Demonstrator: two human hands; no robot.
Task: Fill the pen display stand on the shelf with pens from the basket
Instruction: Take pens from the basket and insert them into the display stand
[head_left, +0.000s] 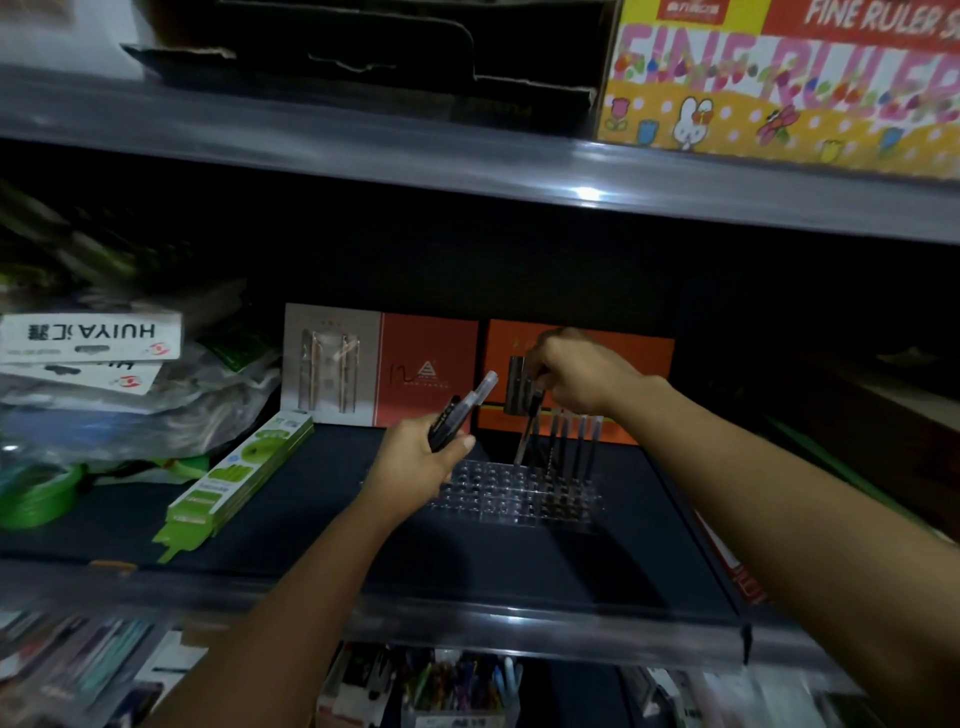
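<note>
A clear plastic pen display stand (498, 493) with rows of round holes sits on the dark middle shelf. Several pens (576, 441) stand upright in its back right holes. My left hand (421, 467) hovers at the stand's left side and grips a small bundle of pens (462, 410), their capped ends pointing up and right. My right hand (576, 374) is above the stand's back row and pinches the top of one pen (527, 431), which hangs tilted with its tip at a hole. The basket is out of view.
Orange and grey pen gift boxes (384, 364) stand behind the stand. Green flat packs (234, 483) lie to its left, beside piled bags and white boxes (88, 338). The upper shelf edge (467, 166) hangs overhead with a colourful ruler box (779, 88). Pen bins (457, 680) sit below.
</note>
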